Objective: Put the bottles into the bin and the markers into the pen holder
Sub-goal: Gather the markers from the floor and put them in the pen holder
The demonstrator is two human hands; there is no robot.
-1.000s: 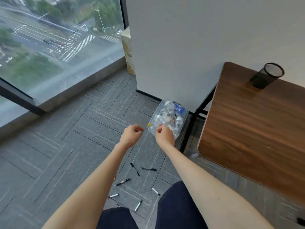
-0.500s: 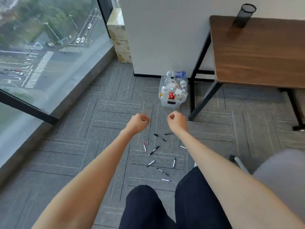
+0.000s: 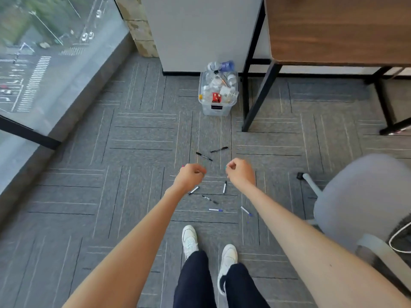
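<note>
A clear plastic bin [image 3: 216, 108] stands on the carpet by the white wall, heaped with plastic bottles [image 3: 219, 82]. Several markers lie scattered on the floor in front of me, among them a black one [image 3: 203, 156], another black one [image 3: 219, 149], a white-barrelled one [image 3: 224, 187] and a blue-capped one [image 3: 215, 210]. My left hand [image 3: 191, 176] and my right hand [image 3: 240, 171] hover side by side above the markers, both curled into loose fists with nothing visible in them. The pen holder is out of view.
A wooden desk [image 3: 333, 30] on black legs [image 3: 260, 96] stands at the upper right, next to the bin. A grey office chair [image 3: 364, 203] sits to my right. A floor-to-ceiling window [image 3: 44, 63] runs along the left. My feet in white shoes [image 3: 228, 261] are below.
I have stood up and backed away from the bin; both hands drew back from it, fists closed. The view tilted down, so the pen holder on the desk left the frame.
</note>
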